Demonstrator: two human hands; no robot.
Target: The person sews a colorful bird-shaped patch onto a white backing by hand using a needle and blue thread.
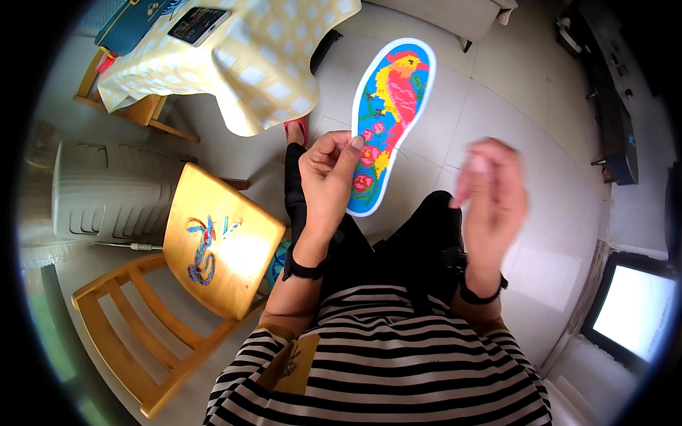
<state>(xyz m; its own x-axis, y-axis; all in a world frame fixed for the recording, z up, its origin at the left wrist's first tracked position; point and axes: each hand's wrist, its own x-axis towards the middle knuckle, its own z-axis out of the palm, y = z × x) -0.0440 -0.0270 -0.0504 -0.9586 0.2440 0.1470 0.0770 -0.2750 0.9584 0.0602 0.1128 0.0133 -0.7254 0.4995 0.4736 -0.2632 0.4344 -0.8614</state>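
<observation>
My left hand (333,178) grips the left edge of an embroidered shoe insole (391,117), thumb on top. The insole has a white rim, a blue ground, a red and yellow bird and pink flowers. To its right my right hand (490,202) is raised apart from it, blurred, with its fingers bent together. A thin dark thread (407,154) shows between the insole's right edge and the right hand. Whether a needle is in the right fingers cannot be told.
A braided bundle of coloured threads (202,255) and a small white-and-teal tool (231,229) lie on a wooden chair (234,271) at the left. Behind stands a table with a checked cloth (256,64), bearing a phone (198,25) and a blue case (130,26).
</observation>
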